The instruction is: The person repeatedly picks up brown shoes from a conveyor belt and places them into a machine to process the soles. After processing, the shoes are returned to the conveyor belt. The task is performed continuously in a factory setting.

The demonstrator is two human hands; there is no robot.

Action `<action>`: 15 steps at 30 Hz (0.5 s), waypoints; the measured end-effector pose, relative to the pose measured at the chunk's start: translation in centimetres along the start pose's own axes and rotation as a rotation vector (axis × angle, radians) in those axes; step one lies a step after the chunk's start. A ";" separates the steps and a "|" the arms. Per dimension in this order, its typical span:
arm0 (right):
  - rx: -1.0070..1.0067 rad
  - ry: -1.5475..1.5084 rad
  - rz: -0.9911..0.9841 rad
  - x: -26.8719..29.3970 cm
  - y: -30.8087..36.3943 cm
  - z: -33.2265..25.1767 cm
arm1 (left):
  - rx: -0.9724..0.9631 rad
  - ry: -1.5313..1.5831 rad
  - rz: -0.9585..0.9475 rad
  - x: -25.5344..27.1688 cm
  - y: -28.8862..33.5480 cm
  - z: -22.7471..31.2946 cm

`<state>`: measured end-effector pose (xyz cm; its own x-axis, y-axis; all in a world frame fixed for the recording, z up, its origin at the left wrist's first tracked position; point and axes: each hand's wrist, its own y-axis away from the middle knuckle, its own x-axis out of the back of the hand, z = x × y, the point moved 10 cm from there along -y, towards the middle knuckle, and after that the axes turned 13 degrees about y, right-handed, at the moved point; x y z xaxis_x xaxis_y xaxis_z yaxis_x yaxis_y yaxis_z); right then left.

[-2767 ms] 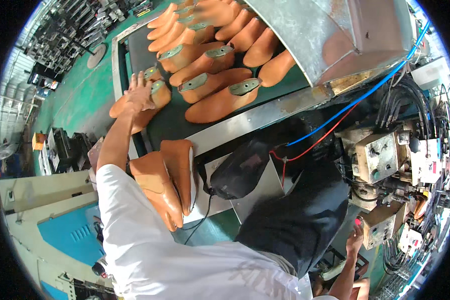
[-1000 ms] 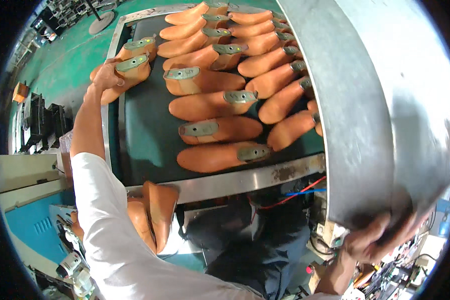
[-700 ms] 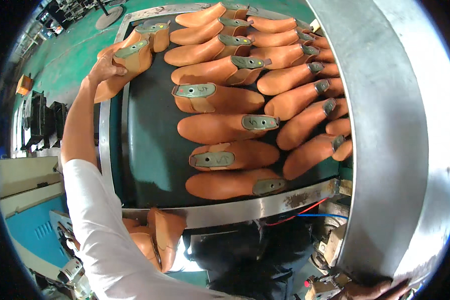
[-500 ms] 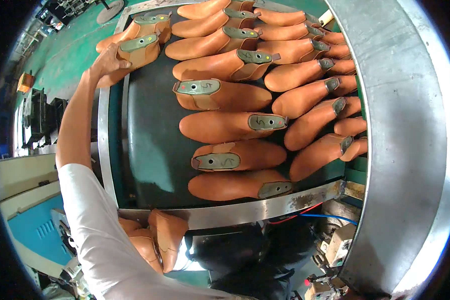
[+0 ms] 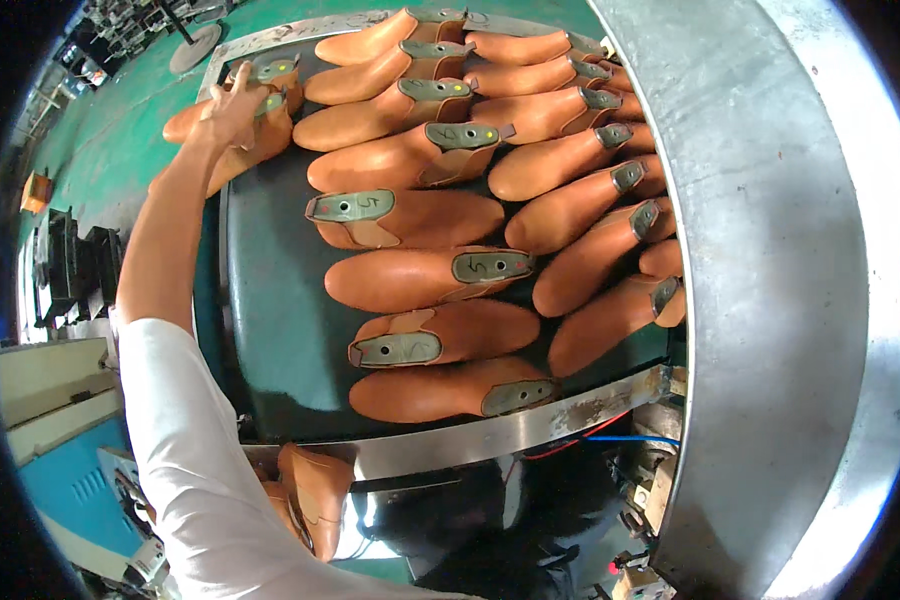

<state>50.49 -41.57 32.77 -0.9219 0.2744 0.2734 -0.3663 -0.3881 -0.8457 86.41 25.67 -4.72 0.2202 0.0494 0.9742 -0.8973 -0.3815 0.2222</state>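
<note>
My left hand (image 5: 232, 115) reaches to the far left corner of a dark belt, fingers apart over the nearer of two tan leather shoe uppers pulled on lasts. That nearer shoe (image 5: 270, 135) lies on its side of the belt's metal edge, toe pointing left, partly covered by my hand. Just behind it is the farther shoe (image 5: 187, 120), its green last top partly hidden by my fingers. My right hand is out of the picture.
Rows of similar lasted shoes (image 5: 400, 280) lie across the dark belt (image 5: 270, 330). A broad metal housing (image 5: 770, 300) rises at right. A metal rail (image 5: 490, 437) borders the near edge, with more tan uppers (image 5: 315, 490) below it and a blue hose (image 5: 635, 438) beyond.
My left hand has shifted from gripping the nearer shoe's side to above its last top, with fingers now spread. The whole view has shifted, moving the shoes left and down in the picture.
</note>
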 end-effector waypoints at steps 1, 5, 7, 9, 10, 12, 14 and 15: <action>-0.004 0.006 -0.005 -0.1 0.0 -0.2 | 0.008 -0.005 -0.007 0.3 -0.2 0.1; 0.004 -0.014 -0.002 -1.0 -0.8 -1.4 | 0.003 -0.023 0.048 0.9 -3.2 -1.0; -0.012 -0.002 -0.013 -1.4 -0.5 -1.3 | -0.004 -0.019 0.101 1.1 -4.9 -1.5; -0.016 0.014 -0.017 -1.6 -0.4 -0.9 | -0.034 -0.016 0.117 1.3 -6.4 -1.3; -0.020 0.018 -0.016 -1.8 -0.3 -1.0 | -0.048 -0.015 0.125 1.4 -7.2 -1.3; -0.036 0.027 -0.025 -2.2 -0.2 -1.1 | -0.095 -0.029 0.145 1.6 -8.8 -1.7; -0.044 0.044 -0.024 -2.5 -0.2 -1.6 | -0.103 -0.045 0.130 1.7 -9.1 -1.4; -0.048 0.046 -0.031 -2.4 -0.3 -1.6 | -0.103 -0.046 0.139 1.5 -9.8 -1.4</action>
<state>52.98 -40.74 31.64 -0.9033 0.3260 0.2790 -0.3867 -0.3367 -0.8586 95.01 30.73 -5.38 0.1062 -0.0411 0.9935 -0.9542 -0.2851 0.0902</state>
